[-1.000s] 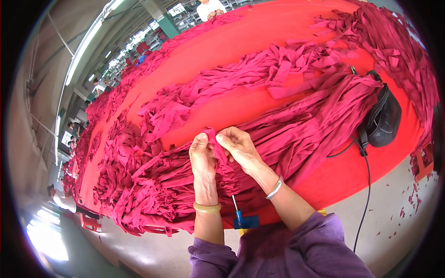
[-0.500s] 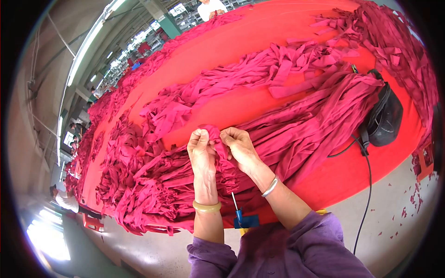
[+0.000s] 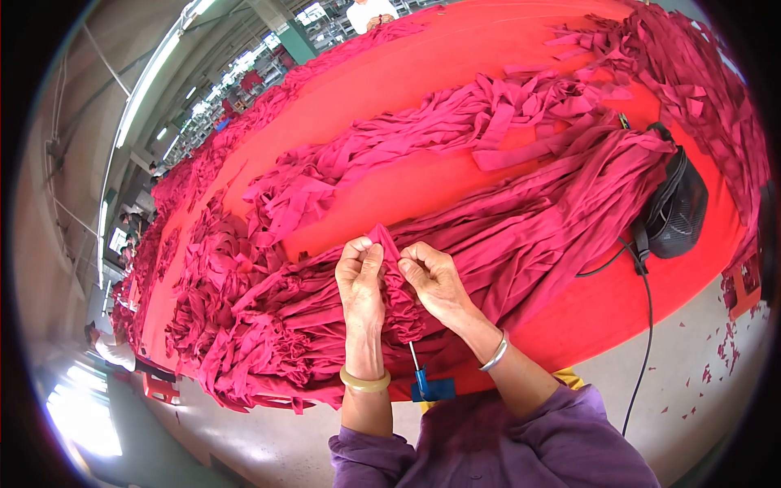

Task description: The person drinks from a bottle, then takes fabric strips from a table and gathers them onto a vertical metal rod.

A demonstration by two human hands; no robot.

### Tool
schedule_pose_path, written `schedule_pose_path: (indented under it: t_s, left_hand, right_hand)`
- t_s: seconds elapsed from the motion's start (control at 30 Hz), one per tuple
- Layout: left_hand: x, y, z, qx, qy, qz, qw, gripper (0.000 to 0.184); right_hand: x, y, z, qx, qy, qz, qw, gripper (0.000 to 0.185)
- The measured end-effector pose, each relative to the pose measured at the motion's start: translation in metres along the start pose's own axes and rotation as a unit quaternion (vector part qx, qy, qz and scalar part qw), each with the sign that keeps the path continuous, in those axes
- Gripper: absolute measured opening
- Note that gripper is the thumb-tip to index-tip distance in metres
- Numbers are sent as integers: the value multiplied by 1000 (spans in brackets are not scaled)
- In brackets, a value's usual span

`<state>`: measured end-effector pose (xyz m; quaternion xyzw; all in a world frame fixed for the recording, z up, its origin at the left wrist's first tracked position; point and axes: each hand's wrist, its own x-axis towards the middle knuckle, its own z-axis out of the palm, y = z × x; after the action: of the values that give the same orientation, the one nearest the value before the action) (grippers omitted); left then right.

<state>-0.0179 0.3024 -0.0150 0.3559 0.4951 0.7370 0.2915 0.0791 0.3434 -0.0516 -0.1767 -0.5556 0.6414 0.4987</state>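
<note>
A crimson fabric strip [image 3: 386,241] rises to a pointed tip between my hands. Pinched fingers of my left hand [image 3: 360,281] grip its left side, and my right hand [image 3: 434,281] grips the right side between thumb and fingers. Below them the same cloth hangs in a bunched, gathered length [image 3: 401,313]. Its lower end meets a thin metal rod [image 3: 413,355], which stands in a blue holder [image 3: 431,389] at the table edge. Whether the rod runs up inside the cloth is hidden.
Long crimson strips [image 3: 553,211] cover much of the red table [image 3: 480,37]. A black bag [image 3: 679,207] with a cable [image 3: 647,342] lies at the right. Across the table is a person in white [image 3: 370,12]. Fabric scraps [image 3: 708,372] litter the floor.
The cloth's top has gone from a rounded fold to a pointed tip. My right hand has moved slightly right and down; my left hand has shifted a little lower.
</note>
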Motion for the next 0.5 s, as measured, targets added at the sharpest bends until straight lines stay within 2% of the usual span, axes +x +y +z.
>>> schedule_pose_path:
  t_s: [0.13,0.2,0.23,0.33,0.5]
  left_hand:
    - [3,0,1,-22,12,-1,1000,7]
    - [5,3,0,-40,-13,-8,999,10]
    - [5,6,2,-42,-6,-17,999,13]
    - [11,5,-2,-33,-33,-7,999,16]
    - [2,1,-6,-15,-51,13,999,22]
  right_hand:
    - [7,4,1,-34,2,-11,999,13]
    - [13,1,0,10,-2,42,999,18]
    - [18,-2,0,-22,10,18,1000,23]
    - [30,-3,9,46,11,0,999,17]
    - [23,4,10,30,19,-20,999,9]
